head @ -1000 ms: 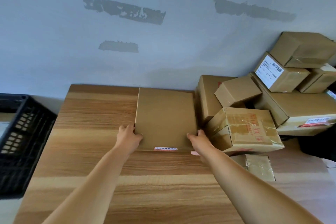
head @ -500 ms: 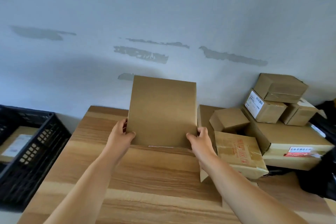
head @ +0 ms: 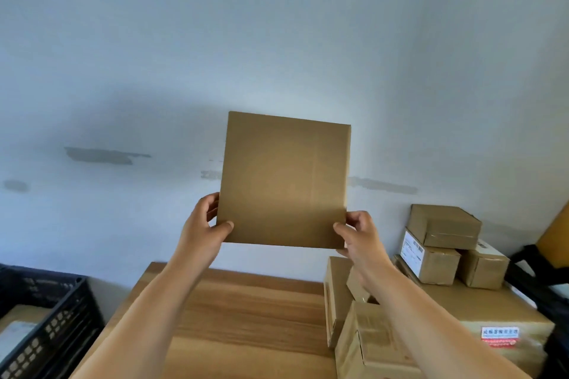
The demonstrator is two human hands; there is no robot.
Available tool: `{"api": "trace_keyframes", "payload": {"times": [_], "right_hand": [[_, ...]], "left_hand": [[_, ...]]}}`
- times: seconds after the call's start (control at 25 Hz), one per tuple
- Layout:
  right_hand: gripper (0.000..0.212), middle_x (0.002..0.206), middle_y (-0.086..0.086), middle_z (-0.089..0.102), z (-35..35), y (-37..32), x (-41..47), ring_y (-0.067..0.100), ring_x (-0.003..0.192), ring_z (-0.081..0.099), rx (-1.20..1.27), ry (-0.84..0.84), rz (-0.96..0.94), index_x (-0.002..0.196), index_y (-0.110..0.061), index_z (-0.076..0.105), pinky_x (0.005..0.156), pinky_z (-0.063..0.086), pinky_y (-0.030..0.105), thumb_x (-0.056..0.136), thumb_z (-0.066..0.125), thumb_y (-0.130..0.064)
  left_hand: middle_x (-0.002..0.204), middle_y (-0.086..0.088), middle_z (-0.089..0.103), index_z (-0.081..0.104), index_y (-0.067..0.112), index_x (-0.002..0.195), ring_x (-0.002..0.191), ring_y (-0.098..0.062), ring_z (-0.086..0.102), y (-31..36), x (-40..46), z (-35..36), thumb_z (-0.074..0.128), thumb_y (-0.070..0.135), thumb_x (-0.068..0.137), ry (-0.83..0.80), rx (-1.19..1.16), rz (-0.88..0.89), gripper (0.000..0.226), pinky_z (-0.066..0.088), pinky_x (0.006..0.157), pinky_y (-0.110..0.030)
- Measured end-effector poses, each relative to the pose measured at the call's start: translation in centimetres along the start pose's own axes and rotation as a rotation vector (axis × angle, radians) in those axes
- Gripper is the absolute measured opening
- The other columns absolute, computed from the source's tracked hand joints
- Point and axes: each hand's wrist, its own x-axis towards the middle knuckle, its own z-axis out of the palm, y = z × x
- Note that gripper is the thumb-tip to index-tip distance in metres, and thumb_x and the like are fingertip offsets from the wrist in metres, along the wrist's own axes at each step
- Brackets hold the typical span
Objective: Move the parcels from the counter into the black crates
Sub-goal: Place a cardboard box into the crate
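Flat parcel (head: 284, 181) held upright above the counter's (head: 246, 317) far edge.
Left hand (head: 203, 231) and right hand (head: 358, 235) pinch its bottom corners; black crate (head: 52, 332), off the counter's left edge, holds parcels.

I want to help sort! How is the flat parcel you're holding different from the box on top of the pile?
The flat parcel is thin and wide; the top box is chunky. The flat parcel is held upright in the air by the left hand and right hand; the top box rests on other boxes. Both are plain brown cardboard.
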Motion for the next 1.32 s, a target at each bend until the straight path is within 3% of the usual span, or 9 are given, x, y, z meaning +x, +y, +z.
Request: {"api": "trace_keyframes", "payload": {"times": [0.12,0.2,0.28,0.48,0.72,0.8,1.04,1.2,1.32], "right_hand": [[0.043,0.1,-0.001,0.056,-0.6,-3.3,0.6,0.023,0.095,0.057,0.018,-0.049,-0.067,0.135,-0.031,0.04,0.094,0.044,0.043,0.095,0.053,-0.021],[0.051,0.11,-0.002,0.057,-1.0,-4.8,1.1,0.029,0.112,0.054,0.035,-0.109,-0.057,0.143,-0.045,0.029,0.103,0.043,0.05,0.098,0.048,-0.032],[0.04,0.125,-0.003,0.058,-1.2,-5.8,1.7,0.027,0.118,0.054,0.067,-0.172,-0.05,0.138,-0.048,0.037,0.104,0.042,0.055,0.099,0.043,-0.04],[0.027,0.12,0.002,0.062,-1.7,-8.0,2.0,0.02,0.112,0.059,0.045,-0.225,-0.104,0.123,-0.036,0.052,0.104,0.042,0.051,0.103,0.034,-0.039],[0.032,0.122,0.005,0.063,-2.1,-9.3,2.5,0.019,0.113,0.059,0.083,-0.208,-0.126,0.119,-0.027,0.053,0.099,0.046,0.044,0.104,0.028,-0.041],[0.037,0.124,0.006,0.062,-2.3,-9.5,2.8,0.022,0.114,0.06,0.16,-0.233,-0.094,0.122,-0.023,0.053,0.099,0.047,0.046,0.103,0.03,-0.044],[0.034,0.112,0.006,0.069,-2.6,-10.6,2.3,0.021,0.098,0.066,0.296,-0.267,-0.06,0.108,-0.024,0.068,0.095,0.047,0.045,0.103,0.037,-0.037],[0.049,0.112,0.011,0.069,-2.1,-10.6,1.9,0.025,0.098,0.067,0.312,-0.272,-0.005,0.118,-0.012,0.06,0.077,0.05,0.036,0.098,0.039,-0.051],[0.053,0.125,0.015,0.062,-1.8,-10.9,2.1,0.029,0.108,0.063,0.334,-0.234,-0.013,0.128,-0.01,0.051,0.076,0.052,0.036,0.096,0.045,-0.051]], "left_hand": [[0.119,0.012,0.054,0.042,0.029,0.138,0.113,-0.006,0.05,2.7,1.3,-0.5,0.056,-0.003,0.087,-0.003,-0.034,0.061,0.062,0.041,0.081,-0.023],[0.12,0.01,0.054,0.034,0.033,0.144,0.115,-0.007,0.049,3.9,1.9,-0.8,0.055,-0.003,0.086,-0.011,-0.043,0.076,0.071,0.041,0.081,-0.024],[0.12,0.009,0.054,0.03,0.035,0.146,0.117,-0.007,0.048,4.9,2.4,-1.2,0.053,-0.005,0.085,-0.023,-0.034,0.09,0.077,0.043,0.077,-0.022],[0.114,0.014,0.058,0.043,0.035,0.134,0.112,-0.005,0.051,6.7,3.3,-2.0,0.047,-0.008,0.085,-0.037,-0.03,0.13,0.066,0.044,0.071,-0.018],[0.123,0.0,0.061,0.055,0.025,0.118,0.103,-0.014,0.06,7.0,4.4,-2.5,0.041,0.017,0.1,-0.035,-0.148,0.063,0.024,0.044,0.101,-0.036],[0.119,-0.001,0.063,0.058,0.02,0.113,0.108,-0.016,0.061,7.5,4.8,-2.6,0.037,0.021,0.102,-0.045,-0.227,0.038,0.025,0.045,0.103,-0.039],[0.115,-0.002,0.068,0.062,0.014,0.116,0.11,-0.018,0.063,9.0,5.5,-3.1,0.038,0.031,0.102,-0.139,-0.483,-0.044,0.033,0.047,0.098,-0.038],[0.075,-0.001,0.055,0.055,0.021,0.073,0.075,-0.022,0.048,10.3,4.6,-3.4,0.054,0.043,0.085,-0.259,-0.386,-0.055,0.025,0.036,0.066,-0.031],[0.081,0.001,0.063,0.059,0.021,0.088,0.076,-0.017,0.057,10.6,4.6,-3.4,0.046,0.038,0.096,-0.21,-0.385,-0.073,0.023,0.042,0.069,-0.03]]}}
